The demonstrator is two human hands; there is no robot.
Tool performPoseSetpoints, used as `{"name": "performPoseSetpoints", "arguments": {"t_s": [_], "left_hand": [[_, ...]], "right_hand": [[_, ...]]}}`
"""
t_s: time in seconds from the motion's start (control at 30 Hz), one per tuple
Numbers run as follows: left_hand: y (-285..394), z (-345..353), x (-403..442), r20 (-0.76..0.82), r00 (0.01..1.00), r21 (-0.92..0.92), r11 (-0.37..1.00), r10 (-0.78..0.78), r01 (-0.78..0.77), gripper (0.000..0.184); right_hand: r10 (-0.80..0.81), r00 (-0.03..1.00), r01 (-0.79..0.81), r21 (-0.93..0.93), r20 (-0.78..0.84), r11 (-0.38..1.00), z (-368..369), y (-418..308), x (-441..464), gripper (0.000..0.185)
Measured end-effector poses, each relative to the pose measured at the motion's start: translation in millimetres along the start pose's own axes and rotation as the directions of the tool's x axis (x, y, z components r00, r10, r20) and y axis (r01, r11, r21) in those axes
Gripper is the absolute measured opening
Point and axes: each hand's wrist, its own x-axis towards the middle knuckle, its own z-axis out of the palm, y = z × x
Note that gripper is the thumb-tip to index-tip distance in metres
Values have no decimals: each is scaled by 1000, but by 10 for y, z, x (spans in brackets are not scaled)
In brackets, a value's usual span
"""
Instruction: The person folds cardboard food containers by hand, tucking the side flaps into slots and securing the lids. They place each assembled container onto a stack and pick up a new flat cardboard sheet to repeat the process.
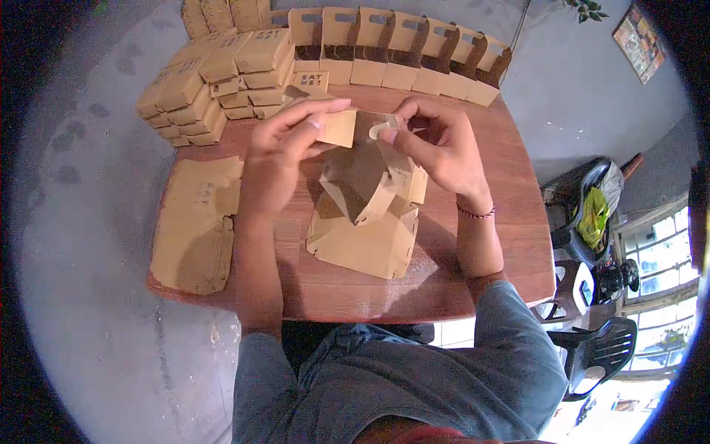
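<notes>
A partly folded cardboard box (362,240) of brown card is raised at its far end above the wooden table. My left hand (285,152) pinches a pale side flap of it between thumb and fingers. On the other side, my right hand (436,140) grips the card near a small rounded tab, thumb and forefinger pressed together. The box's walls stand at angles between my hands, and its wide front panel lies spread toward me. Beside my left forearm lie flat cardboard blanks (196,222) with dark printing.
Stacked closed boxes (214,70) fill the table's far left, some printed "EAT ME!". A row of upright open carriers (407,55) with handle slots lines the back edge. Chairs (599,348) and a yellow-green bag (594,218) are off the right side of the table (510,192).
</notes>
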Motion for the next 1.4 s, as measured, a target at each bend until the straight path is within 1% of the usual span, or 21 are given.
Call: {"name": "performPoseSetpoints", "arguments": {"t_s": [0.03,0.07,0.13,0.27,0.33,0.37,0.47,0.53,0.57,0.63,0.7,0.77,0.83,0.97,1.03,1.13,1.17,1.23,1.27,1.33,1.4], "left_hand": [[13,-28,9,34,998,-137,989,-59,63,28],[22,-30,9,36,998,-136,989,-57,61,28],[31,-25,-5,48,996,-14,997,-77,77,30],[-9,-8,11,54,997,20,998,-56,55,31],[-61,10,32,46,996,126,988,78,-83,34],[-61,39,25,47,996,124,989,79,-84,34],[-25,197,-23,-24,992,97,988,123,-120,31],[-17,262,-38,-127,989,214,976,78,-50,30],[-26,278,-42,-128,989,214,976,79,-51,30],[-54,303,-55,-80,970,291,936,229,-196,29],[-15,319,-89,-70,961,329,916,266,-229,27],[-11,322,-96,-59,952,367,893,301,-260,26],[-25,311,-91,-51,905,402,838,422,-368,22],[45,306,-118,-42,929,427,847,368,-316,21],[23,267,-78,71,877,538,723,474,-434,21],[9,282,-53,117,822,569,641,557,-515,22],[7,301,-65,116,823,569,641,557,-514,22],[-1,340,-102,-1,910,413,829,415,-377,22],[-19,340,-103,-1,911,413,830,413,-375,22],[-56,336,-100,-62,931,246,910,359,-334,22],[15,321,-120,-45,943,273,912,329,-305,22]], "right_hand": [[-1,1000,1,-1,-2,1000,8,7,-2,12],[-36,999,36,15,-18,999,18,22,-5,12],[-70,997,71,29,-37,997,30,27,-5,13],[-59,995,59,-3,-83,998,40,39,3,16],[-33,995,33,2,-99,999,62,81,8,18],[-79,987,80,1,-141,997,90,115,16,18],[-140,969,133,-49,-202,990,136,81,-2,18],[-156,963,138,-95,-219,986,169,42,-28,17],[-161,958,141,-99,-236,985,183,30,-38,16],[-165,953,143,-104,-254,984,196,32,-36,16],[-251,920,208,-170,-302,963,201,50,-41,15],[-252,922,207,-175,-294,963,189,16,-60,15],[-252,924,207,-179,-287,962,189,12,-68,15],[-268,926,252,-93,-264,963,204,47,-71,14],[-264,931,260,-47,-251,964,202,19,-79,14],[-167,968,157,-67,-190,985,178,-35,-114,14],[-202,959,191,-75,-196,979,173,-4,-104,14],[-234,951,222,-83,-203,972,171,10,-109,14],[-233,948,215,-105,-215,971,168,-7,-112,14],[-232,945,207,-128,-229,970,166,-33,-112,13],[-264,932,226,-173,-247,959,180,-45,-111,13]]}}
